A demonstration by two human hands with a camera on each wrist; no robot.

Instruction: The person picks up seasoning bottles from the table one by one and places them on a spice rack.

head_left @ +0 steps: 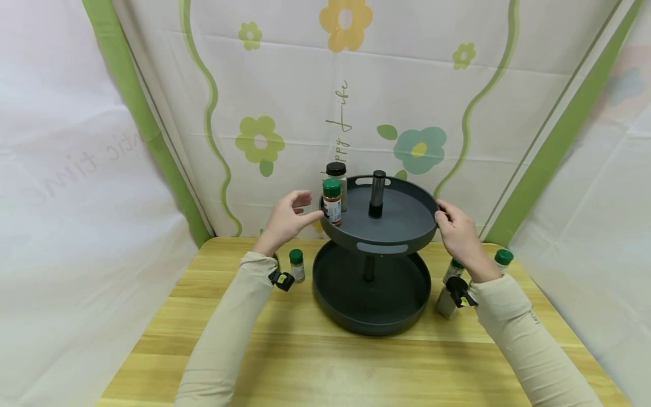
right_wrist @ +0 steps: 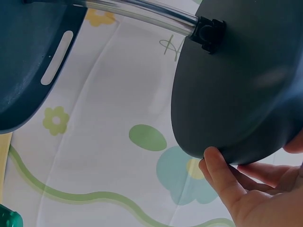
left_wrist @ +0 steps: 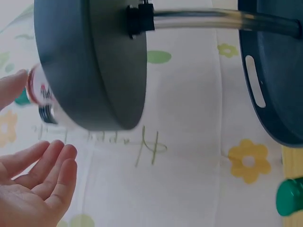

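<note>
A dark two-tier round turntable stands on the table, its upper tray [head_left: 407, 215] raised on a post over the wider-looking lower tray [head_left: 335, 288]. On the upper tray's left side are a green-capped spice jar [head_left: 332, 210] with reddish contents and, behind it, a black-capped jar [head_left: 336, 169]. My left hand [head_left: 286, 222] is beside them, fingers spread from the thumb, the thumb tip right by the green-capped jar. With my right hand [head_left: 459, 233] I grip the upper tray's right rim; in the right wrist view, its fingertips [right_wrist: 213, 156] lie against the underside.
Left of the turntable, a small green-capped jar [head_left: 297, 270] stands on the wooden table [head_left: 325, 367]. More jars stand at right, including one green-capped jar [head_left: 503, 258], partly behind my right wrist. A flowered curtain [head_left: 300, 85] hangs behind.
</note>
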